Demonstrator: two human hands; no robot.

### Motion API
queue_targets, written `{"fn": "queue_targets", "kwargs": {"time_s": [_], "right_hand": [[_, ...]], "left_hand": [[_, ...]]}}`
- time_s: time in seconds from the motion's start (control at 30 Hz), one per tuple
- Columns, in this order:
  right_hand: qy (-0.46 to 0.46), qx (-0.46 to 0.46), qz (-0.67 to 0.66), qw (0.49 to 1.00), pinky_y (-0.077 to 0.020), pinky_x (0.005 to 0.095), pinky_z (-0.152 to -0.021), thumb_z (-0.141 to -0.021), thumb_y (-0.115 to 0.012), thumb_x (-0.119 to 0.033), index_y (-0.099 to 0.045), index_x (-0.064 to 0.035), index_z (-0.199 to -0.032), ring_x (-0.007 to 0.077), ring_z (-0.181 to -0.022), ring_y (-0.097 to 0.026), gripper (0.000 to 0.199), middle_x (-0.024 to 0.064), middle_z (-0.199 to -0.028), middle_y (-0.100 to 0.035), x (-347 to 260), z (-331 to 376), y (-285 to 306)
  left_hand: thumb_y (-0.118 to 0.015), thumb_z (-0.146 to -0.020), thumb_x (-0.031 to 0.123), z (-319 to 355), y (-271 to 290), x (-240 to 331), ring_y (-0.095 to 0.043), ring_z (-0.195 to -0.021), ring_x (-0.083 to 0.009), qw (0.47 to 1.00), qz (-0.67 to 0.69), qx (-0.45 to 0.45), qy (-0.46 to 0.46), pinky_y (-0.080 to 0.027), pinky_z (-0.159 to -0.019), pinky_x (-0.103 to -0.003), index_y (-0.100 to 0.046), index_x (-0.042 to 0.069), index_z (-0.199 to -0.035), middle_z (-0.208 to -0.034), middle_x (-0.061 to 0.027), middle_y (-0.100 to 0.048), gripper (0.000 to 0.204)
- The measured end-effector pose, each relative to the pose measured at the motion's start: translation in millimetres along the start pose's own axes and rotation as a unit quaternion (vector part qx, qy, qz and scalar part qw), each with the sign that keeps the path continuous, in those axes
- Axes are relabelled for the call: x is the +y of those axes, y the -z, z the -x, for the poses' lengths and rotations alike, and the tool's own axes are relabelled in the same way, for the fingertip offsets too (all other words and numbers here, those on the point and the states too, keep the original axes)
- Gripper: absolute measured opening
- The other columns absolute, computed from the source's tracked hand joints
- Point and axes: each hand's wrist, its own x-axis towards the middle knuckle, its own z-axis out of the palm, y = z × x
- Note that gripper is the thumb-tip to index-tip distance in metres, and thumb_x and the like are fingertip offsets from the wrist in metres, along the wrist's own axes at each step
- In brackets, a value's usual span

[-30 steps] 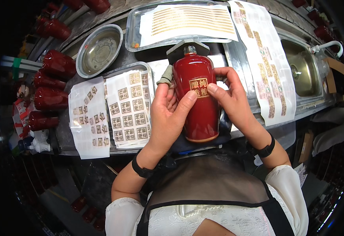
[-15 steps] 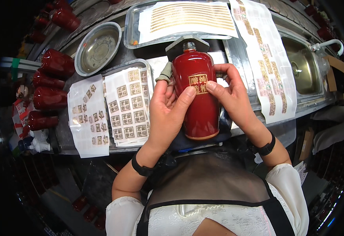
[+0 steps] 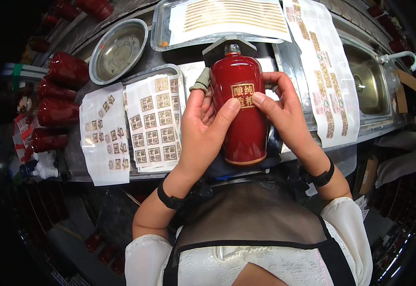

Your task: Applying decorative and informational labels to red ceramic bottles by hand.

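Between my hands is a glossy red bottle (image 3: pixel 246 136) with a bare glass neck, its top tilted away from me. A square gold decal (image 3: pixel 242 90) sits on its upper front. My left hand (image 3: pixel 207 121) grips the bottle's left side, the thumb pressing at the decal's lower left edge. A greenish finger cot (image 3: pixel 200 81) covers one left fingertip. My right hand (image 3: pixel 280 102) holds the right side, its thumb tip on the decal's lower right corner; its other fingers curl behind the bottle and are partly hidden. Behind the neck stands a dark angular rest (image 3: pixel 212 51).
Left lie sheets of square decals (image 3: pixel 153 126) on a tray and another decal sheet (image 3: pixel 105 143). A metal bowl (image 3: pixel 93 71) and several red bottles (image 3: pixel 58 112) stand beyond. Farther back is a gold-striped sheet (image 3: pixel 231 21); at right, a long decal sheet (image 3: pixel 320 71) and a sink (image 3: pixel 367 95).
The view has shifted slightly. Both hands still hold the bottle, and the right thumb has slid slightly lower relative to the decal, toward its lower right corner.
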Motion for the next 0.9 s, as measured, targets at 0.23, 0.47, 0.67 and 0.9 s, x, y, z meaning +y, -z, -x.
{"fn": "queue_targets", "kwargs": {"time_s": [0.23, 0.47, 0.67, 0.9], "right_hand": [[-0.074, 0.089, -0.031, 0.993, -0.0357, 0.019, -0.048, -0.094, -0.064, -0.026, -0.065, -0.0031, -0.109, 0.003, -0.052, -0.045, 0.028, 0.0093, -0.094, -0.07, 8.8, -9.8, 36.7], [-0.175, 0.133, -0.261, 0.94, -0.0589, 0.0272, -0.067, -0.095, -0.056, -0.017, -0.059, 0.0019, -0.113, 0.0143, -0.071, -0.068, 0.026, 0.0133, -0.093, -0.069, 1.0, -12.6, 61.2], [0.082, 0.078, 0.065, 0.992, -0.0532, 0.0229, -0.077, -0.08, -0.068, 0.007, -0.04, 0.0, -0.134, 0.0122, -0.091, -0.064, 0.061, 0.0111, -0.107, -0.06, -28.2, 11.0, 22.7], [0.265, 0.0, 0.259, 0.929, -0.0529, 0.0327, -0.072, -0.079, -0.069, 0.003, -0.064, 0.0016, -0.097, 0.0243, -0.081, -0.068, 0.019, 0.0126, -0.09, -0.067, -42.7, -0.5, 12.1]], "left_hand": [[-0.063, -0.098, 0.013, -0.3, 8.2, 4.3, -0.058, -0.118, -0.0171, 0.998, 0.059, -0.004, 0.022, -0.047, -0.101, -0.03, -0.045, -0.004, -0.131, -0.128, -0.0167, -0.059, 0.042], [-0.067, -0.095, 0.013, 2.9, 1.4, 6.2, -0.057, -0.12, -0.0184, 0.999, 0.028, -0.021, -0.004, -0.046, -0.103, -0.032, -0.043, -0.004, -0.133, -0.129, -0.0161, -0.058, 0.049], [-0.069, -0.092, 0.011, 3.6, 0.6, 3.5, -0.058, -0.121, -0.0213, 0.999, -0.034, -0.029, -0.004, -0.048, -0.104, -0.035, -0.043, -0.003, -0.129, -0.13, -0.0206, -0.057, 0.047], [-0.069, -0.09, 0.007, 2.4, -4.4, 6.6, -0.062, -0.113, -0.019, 0.999, -0.047, -0.015, 0.009, -0.052, -0.098, -0.033, -0.046, -0.002, -0.119, -0.121, -0.0195, -0.061, 0.038]]}}
